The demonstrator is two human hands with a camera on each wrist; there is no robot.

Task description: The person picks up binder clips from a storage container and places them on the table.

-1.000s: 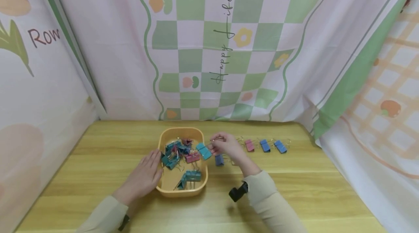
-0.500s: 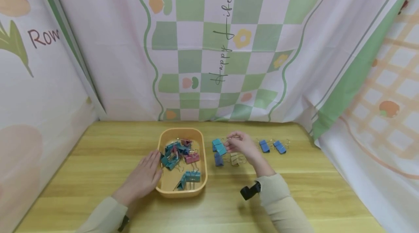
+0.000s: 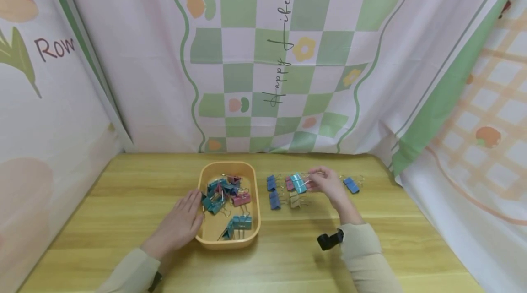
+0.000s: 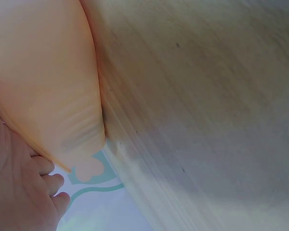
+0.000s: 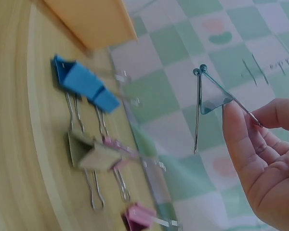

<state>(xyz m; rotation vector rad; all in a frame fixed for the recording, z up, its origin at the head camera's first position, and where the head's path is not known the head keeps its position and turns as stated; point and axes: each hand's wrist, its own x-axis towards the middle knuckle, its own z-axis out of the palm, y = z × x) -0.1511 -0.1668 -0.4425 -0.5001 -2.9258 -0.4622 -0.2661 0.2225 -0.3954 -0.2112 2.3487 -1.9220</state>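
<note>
My right hand [image 3: 328, 184] pinches a teal binder clip [image 3: 298, 183] by a wire handle, holding it above the row on the table. In the right wrist view the clip [image 5: 216, 99] hangs from thumb and fingers, its other handle pointing down. Below it lie a pink binder clip [image 3: 290, 184], partly covered, and a cream one [image 3: 295, 199]. Blue binder clips [image 3: 274, 200] lie to the left. My left hand [image 3: 181, 217] rests with straight fingers against the left side of the orange basket [image 3: 258, 210]. Several teal and pink binder clips [image 3: 242, 222] fill part of the basket.
At the right end of the row lies another blue binder clip [image 3: 352, 185]. In the right wrist view a further pink clip [image 5: 139, 216] shows near the bottom. A patterned curtain [image 3: 239, 46] hangs behind the wooden table [image 3: 403, 238].
My right hand has carried the teal binder clip from over the basket's right rim rightward along the row, uncovering the blue and cream clips. My left hand has stayed at the basket.
</note>
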